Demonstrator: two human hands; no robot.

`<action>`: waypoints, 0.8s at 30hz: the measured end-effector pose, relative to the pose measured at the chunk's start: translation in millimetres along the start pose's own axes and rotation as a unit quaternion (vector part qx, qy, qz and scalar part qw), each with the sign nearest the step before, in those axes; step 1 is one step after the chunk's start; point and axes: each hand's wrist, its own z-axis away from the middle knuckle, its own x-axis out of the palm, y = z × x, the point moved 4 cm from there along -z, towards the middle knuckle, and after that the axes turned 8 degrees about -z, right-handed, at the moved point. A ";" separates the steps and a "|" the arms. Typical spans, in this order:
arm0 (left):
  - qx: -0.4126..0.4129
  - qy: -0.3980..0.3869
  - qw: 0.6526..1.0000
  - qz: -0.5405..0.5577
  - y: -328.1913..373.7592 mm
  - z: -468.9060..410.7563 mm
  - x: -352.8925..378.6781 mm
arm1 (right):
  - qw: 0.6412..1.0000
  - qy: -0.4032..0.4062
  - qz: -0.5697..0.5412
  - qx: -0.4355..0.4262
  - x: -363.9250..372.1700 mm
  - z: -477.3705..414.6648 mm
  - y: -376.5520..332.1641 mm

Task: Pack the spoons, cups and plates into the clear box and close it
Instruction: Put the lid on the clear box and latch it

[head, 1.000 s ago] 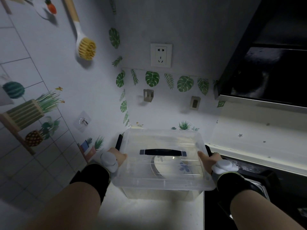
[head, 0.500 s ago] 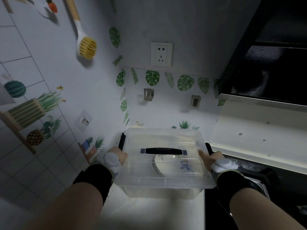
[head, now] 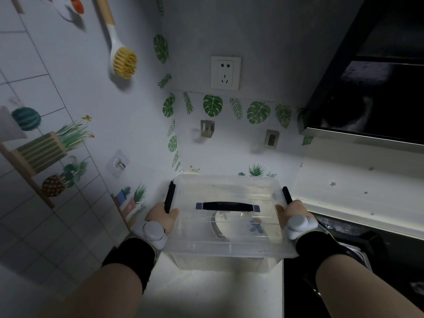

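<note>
The clear box point(head: 199, 239) stands on the pale counter with its see-through lid on and a black carry handle point(head: 227, 206) lying flat across the top. Through the lid I make out a white plate point(head: 241, 226) with a blue flower print; cups and spoons cannot be made out. My left hand point(head: 160, 218) grips the box's left side at the black latch point(head: 169, 199). My right hand point(head: 292, 214) grips the right side at the other black latch point(head: 286, 195). Both wrists wear black bands with white trackers.
Tiled wall with plant stickers rises on the left, with a hanging brush point(head: 122, 58) and a clear hook point(head: 119, 164). A wall socket point(head: 225, 73) sits behind. A black range hood point(head: 371, 92) overhangs the dark stove point(head: 344, 244) at right. Bare counter point(head: 206, 292) lies in front of the box.
The black side latches now stand up more visibly beside the lid, with my fingers on them. The box and my hands have hardly shifted.
</note>
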 end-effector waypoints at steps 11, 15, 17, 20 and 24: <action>-0.005 0.002 1.000 -0.008 -6.2 -7.2 3.1 | 0.996 -0.018 -0.088 -0.013 -9.8 14.3 -6.3; -0.013 0.015 0.999 0.032 -5.8 0.3 2.2 | 0.976 -0.038 -0.213 -0.001 -3.7 2.6 7.3; -0.022 0.029 0.996 0.079 -9.7 10.3 1.5 | 0.969 -0.030 -0.245 -0.002 -3.3 3.7 8.7; -0.017 0.046 0.979 0.198 -17.1 30.6 6.7 | 0.956 -0.014 -0.293 -0.007 -3.9 4.4 7.1; -0.098 0.043 0.938 0.330 -26.5 32.1 20.1 | 0.942 -0.012 -0.334 -0.010 3.5 0.2 -1.7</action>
